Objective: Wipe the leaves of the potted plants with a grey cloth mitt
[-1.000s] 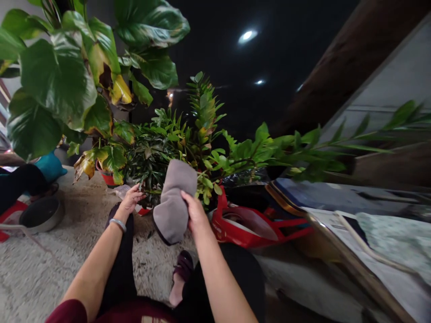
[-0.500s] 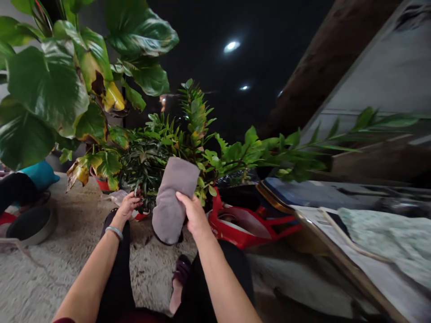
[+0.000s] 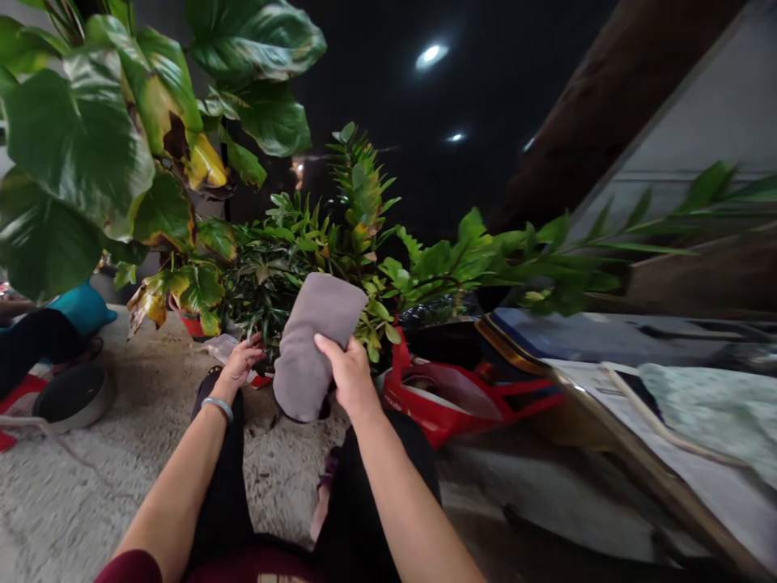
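Note:
My right hand grips a folded grey cloth, the thumb lying on its upper face and the other fingers hidden beneath. The cloth looks soft and plain, wider and rounder at its lower end. It is held above the floor between my knees. To its left, my left hand hangs with its fingers apart and nothing visible in them. That hand is close to the dark-leaved potted plant; whether the fingertips touch its leaves I cannot tell. A silver bangle is around my left wrist.
A red bag stands at my right knee, beside a table with a pale patterned cloth. Large-leaved foliage rises on the left. Below it are a red pot and a grey basin. Another person's dark-clothed leg is at the far left.
The view has shifted slightly, moving most of the scene right. My right hand still grips the grey cloth, and my left hand stays beside the plant with little change.

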### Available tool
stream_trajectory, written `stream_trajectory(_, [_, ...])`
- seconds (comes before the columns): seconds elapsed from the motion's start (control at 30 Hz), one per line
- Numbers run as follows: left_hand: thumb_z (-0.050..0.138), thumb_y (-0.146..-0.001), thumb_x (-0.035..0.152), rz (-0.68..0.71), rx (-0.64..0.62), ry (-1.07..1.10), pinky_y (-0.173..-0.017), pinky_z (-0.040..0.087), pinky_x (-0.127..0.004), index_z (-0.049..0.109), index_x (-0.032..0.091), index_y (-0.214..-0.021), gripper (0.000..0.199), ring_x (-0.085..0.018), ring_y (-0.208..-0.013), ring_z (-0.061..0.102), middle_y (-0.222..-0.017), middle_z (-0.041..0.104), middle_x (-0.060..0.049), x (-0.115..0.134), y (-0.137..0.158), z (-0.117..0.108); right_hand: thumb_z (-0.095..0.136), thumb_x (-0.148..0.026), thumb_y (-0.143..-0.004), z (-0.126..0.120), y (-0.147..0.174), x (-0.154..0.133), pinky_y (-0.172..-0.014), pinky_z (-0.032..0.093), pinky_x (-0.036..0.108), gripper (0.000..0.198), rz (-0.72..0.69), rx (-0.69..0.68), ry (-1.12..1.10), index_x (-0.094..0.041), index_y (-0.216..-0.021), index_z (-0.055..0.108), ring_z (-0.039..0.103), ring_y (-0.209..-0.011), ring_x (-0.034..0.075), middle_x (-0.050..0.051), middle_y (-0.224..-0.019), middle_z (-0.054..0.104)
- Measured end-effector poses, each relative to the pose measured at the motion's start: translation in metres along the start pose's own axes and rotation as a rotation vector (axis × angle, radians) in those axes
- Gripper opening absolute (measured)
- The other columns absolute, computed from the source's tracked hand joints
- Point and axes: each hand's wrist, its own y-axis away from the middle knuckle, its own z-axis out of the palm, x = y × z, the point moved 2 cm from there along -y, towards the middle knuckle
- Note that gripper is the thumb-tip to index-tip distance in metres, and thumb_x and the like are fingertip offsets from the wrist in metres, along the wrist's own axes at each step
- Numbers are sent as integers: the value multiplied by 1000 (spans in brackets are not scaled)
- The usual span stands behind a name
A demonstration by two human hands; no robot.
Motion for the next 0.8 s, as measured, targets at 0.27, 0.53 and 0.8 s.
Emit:
stream_trajectory(0.27, [80,-52,15,8,98,-38,-79,53,-31,79,17,-89,38,-22,-95,66,-108,75,-9,11,5,-12,81,-38,-52,0,38,40,-64,51,37,24,305,-89,-31,-21,-67,74,67,-64,26,5,-66,74])
stream_trajectory(0.53, [81,-53,20,-29,35,-68,-71,50,-27,77,15,-92,39,-20,-79,68,-85,75,-6,8,8,-11,82,-38,-48,31,-12,2,-69,53,34,38,101,-56,-179,-20,-80,71,68,-72,25,3,-74,76])
stream_trajectory(0.8, [83,-49,18,-29,104,-53,-73,50,-28,75,17,-87,39,-18,-76,65,-78,72,-3,8,5,-10,80,-40,-56,26,46,40,-65,55,40,25,227,-252,23,-22,-73,75,70,-67,30,8,-71,76])
